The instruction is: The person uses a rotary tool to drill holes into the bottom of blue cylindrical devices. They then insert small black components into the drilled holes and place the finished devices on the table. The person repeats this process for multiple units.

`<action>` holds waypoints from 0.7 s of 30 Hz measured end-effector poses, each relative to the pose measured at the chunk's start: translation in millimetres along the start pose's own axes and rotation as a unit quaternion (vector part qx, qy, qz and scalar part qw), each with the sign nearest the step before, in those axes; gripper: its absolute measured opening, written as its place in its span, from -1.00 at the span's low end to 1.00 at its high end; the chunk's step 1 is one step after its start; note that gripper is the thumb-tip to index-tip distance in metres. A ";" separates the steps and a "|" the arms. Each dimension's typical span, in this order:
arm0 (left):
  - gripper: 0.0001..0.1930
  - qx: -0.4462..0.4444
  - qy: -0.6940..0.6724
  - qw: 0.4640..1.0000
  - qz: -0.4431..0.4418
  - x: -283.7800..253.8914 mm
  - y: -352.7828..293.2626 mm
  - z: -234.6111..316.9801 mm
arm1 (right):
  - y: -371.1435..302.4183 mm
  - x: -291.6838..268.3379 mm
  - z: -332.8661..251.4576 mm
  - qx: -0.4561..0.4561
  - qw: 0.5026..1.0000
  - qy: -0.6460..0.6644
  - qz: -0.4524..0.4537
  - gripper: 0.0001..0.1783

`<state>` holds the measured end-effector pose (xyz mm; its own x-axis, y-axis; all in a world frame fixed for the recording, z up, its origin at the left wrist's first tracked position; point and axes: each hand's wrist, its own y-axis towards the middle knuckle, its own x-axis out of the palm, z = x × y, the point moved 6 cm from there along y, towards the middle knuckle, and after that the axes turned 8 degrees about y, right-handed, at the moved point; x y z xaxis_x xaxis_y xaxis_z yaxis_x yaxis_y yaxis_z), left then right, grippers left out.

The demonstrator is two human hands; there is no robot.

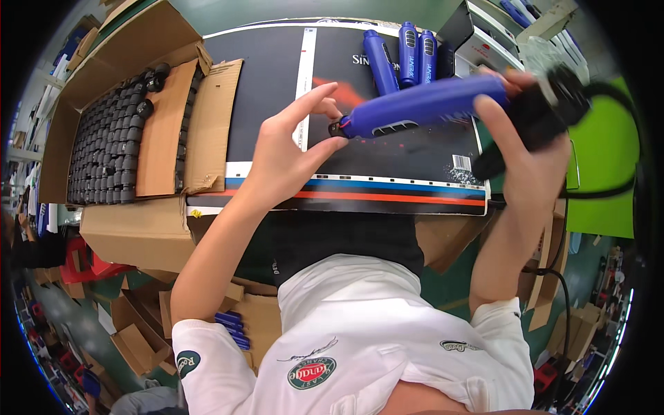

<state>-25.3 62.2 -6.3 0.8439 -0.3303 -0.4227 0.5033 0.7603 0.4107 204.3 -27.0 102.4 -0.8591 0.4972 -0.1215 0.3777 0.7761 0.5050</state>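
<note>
An open cardboard box (55,155) stands at the left edge of the table (266,76), packed with rows of dark round parts (107,152); a cardboard sheet (166,131) covers some of them, and a flap reaches over the printed tabletop. Below the table's near edge, more blue pieces (233,329) lie by opened cardboard. The left hand (287,142) comes over the near edge with the index finger raised and half extended, its thumb and another bent finger closed on the small black end piece (336,130), where a bit of red wire shows. That piece sits at the left end of a blue tube (429,104) with a dark slotted panel, held above the table's right half, its right end a little higher in view. Behind it, near the far edge, three similar blue tubes (409,55) stand or lean close together. A black carton (477,34) is at the far right corner. The right hand (529,166) grips the tube's right end, thumb against its side; a blurred black tool (536,117) is at the same hand, a black cable (622,190) looping from it past a bright green surface (602,214).
</note>
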 end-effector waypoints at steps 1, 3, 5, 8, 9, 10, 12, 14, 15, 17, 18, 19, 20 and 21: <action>-0.31 0.027 0.077 0.997 0.005 4.6 4.6 -4.7 | 4.2 11.5 -1.6 0.023 0.999 -0.022 -0.011 -0.58; -0.18 0.010 0.068 0.998 0.007 15.5 5.0 -16.9 | 13.0 35.8 0.6 -0.024 0.998 -0.039 -0.040 -0.56; -0.19 -0.068 0.022 0.997 -0.014 27.2 6.0 -27.2 | 13.3 65.5 9.2 -0.009 0.998 0.036 -0.054 -0.56; -0.21 0.047 0.178 0.983 -0.015 24.9 16.0 -15.8 | 14.3 81.7 9.9 -0.033 0.987 -0.115 -0.106 -0.49; -0.25 0.065 0.143 0.988 -0.003 23.3 21.2 -6.8 | 18.1 81.6 10.6 -0.041 0.988 -0.095 -0.111 -0.49; -0.28 0.085 0.110 0.990 0.007 19.8 28.0 3.8 | 19.7 81.6 12.1 -0.048 0.990 -0.074 -0.112 -0.48; -0.41 -0.012 -0.057 0.998 -0.035 32.2 51.4 6.0 | 18.8 77.5 16.1 -0.066 0.989 -0.051 -0.125 -0.55; -0.73 -0.092 -0.125 0.987 -0.033 36.6 62.6 7.2 | 24.6 70.8 3.8 -0.021 0.987 -0.057 -0.151 -0.53; -0.78 -0.083 -0.107 0.991 -0.006 39.6 61.6 1.2 | 28.0 65.7 4.2 0.005 0.988 -0.017 -0.151 -0.53; -0.89 -0.063 -0.075 0.994 0.046 51.0 60.0 -6.4 | 25.7 45.4 15.5 0.101 0.979 0.137 -0.117 -0.55; -0.95 -0.069 -0.098 0.990 0.076 54.0 56.1 -6.6 | 24.1 35.0 19.6 0.115 0.975 0.170 -0.089 -0.55; -0.94 -0.060 -0.137 0.986 0.080 55.4 55.1 -9.4 | 23.9 25.3 22.6 0.114 0.974 0.187 -0.060 -0.56; -0.94 -0.052 -0.129 0.987 0.083 56.2 54.5 -8.9 | 22.5 15.9 26.2 0.087 0.983 0.159 -0.024 -0.57; -0.93 -0.044 -0.120 0.988 0.086 57.2 53.9 -7.7 | 21.9 7.3 28.3 0.063 0.989 0.134 0.009 -0.57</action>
<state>48.7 88.6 -14.5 0.9409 -0.3066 -0.1436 0.3386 0.8592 0.3835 216.1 4.6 88.4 -0.9064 0.4037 0.1247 0.4188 0.8191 0.3921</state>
